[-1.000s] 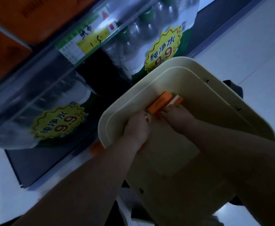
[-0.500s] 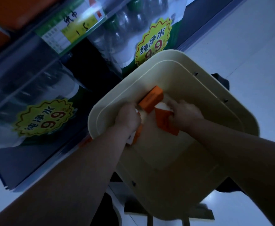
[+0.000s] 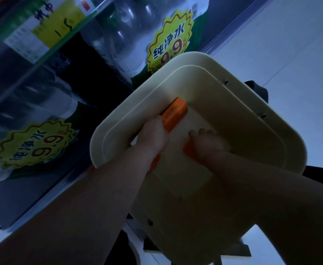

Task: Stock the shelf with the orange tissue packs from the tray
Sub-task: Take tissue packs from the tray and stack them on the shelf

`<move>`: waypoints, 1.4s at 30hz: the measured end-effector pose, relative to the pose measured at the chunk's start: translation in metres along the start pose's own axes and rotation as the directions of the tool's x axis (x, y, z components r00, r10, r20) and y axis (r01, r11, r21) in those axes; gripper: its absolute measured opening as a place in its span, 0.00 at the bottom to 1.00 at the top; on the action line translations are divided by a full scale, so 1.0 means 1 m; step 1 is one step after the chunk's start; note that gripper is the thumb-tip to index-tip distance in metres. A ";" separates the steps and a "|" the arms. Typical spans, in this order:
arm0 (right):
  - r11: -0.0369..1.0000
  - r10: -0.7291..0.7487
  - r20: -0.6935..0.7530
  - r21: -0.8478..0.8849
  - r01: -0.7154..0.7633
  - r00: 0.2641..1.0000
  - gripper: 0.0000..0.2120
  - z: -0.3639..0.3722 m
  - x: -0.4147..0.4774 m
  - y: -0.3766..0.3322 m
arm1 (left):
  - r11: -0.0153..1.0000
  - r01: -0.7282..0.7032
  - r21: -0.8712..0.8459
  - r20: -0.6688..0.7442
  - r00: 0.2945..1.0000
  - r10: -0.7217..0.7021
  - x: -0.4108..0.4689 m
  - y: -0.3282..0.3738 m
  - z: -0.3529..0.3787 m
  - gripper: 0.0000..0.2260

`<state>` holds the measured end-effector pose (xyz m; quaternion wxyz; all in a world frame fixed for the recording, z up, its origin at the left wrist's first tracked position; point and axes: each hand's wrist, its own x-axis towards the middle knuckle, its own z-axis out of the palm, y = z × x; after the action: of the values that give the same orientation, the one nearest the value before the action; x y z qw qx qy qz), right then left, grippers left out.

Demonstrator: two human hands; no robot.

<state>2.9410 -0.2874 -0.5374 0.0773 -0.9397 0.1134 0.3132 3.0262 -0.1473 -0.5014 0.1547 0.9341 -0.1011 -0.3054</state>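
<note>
A cream plastic tray (image 3: 233, 104) fills the middle of the head view. Inside it, my left hand (image 3: 154, 136) grips an orange tissue pack (image 3: 175, 114) that sticks out past my fingers toward the tray's far corner; another orange strip (image 3: 154, 163) shows under my left wrist. My right hand (image 3: 209, 143) is curled round a second orange tissue pack (image 3: 189, 151), of which only one edge shows. The shelf (image 3: 47, 60) lies to the left of the tray.
Shrink-wrapped packs of water bottles (image 3: 118, 35) with yellow 9.9 price stickers (image 3: 171, 39) stand on the shelf's bottom level. A price label strip (image 3: 47, 29) runs along the shelf edge above. Pale floor (image 3: 281, 44) lies to the right. A dark stand (image 3: 256, 88) sits beneath the tray.
The view has tilted down and the tray looms larger. My right hand has taken hold of a second pack and drawn it back from the far corner; my left hand keeps its pack.
</note>
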 end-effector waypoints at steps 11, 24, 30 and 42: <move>0.996 0.001 -0.051 0.086 0.003 0.999 0.19 -0.030 -0.016 0.021 | 0.905 -0.118 0.410 -0.097 0.980 0.172 0.023 0.015 0.018 0.13; 0.996 0.083 -0.046 0.023 -0.082 0.995 0.18 -0.040 -0.035 0.030 | 0.831 -0.118 0.544 0.033 0.992 0.119 0.013 0.032 0.010 0.10; 0.998 0.024 -0.136 -0.055 -0.032 0.990 0.15 -0.070 -0.084 0.018 | 0.886 -0.133 0.444 -0.073 0.980 0.183 -0.053 0.033 -0.024 0.18; 0.941 -0.338 -0.465 -0.199 0.275 0.818 0.24 -0.145 -0.208 -0.075 | 0.987 -0.132 0.091 -0.450 0.879 0.159 -0.219 -0.015 -0.151 0.15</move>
<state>2.8812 -0.2121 -0.2913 0.0375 -0.9970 -0.0430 0.0528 2.9453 -0.0369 -0.2732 0.1694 0.9735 -0.1405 -0.0623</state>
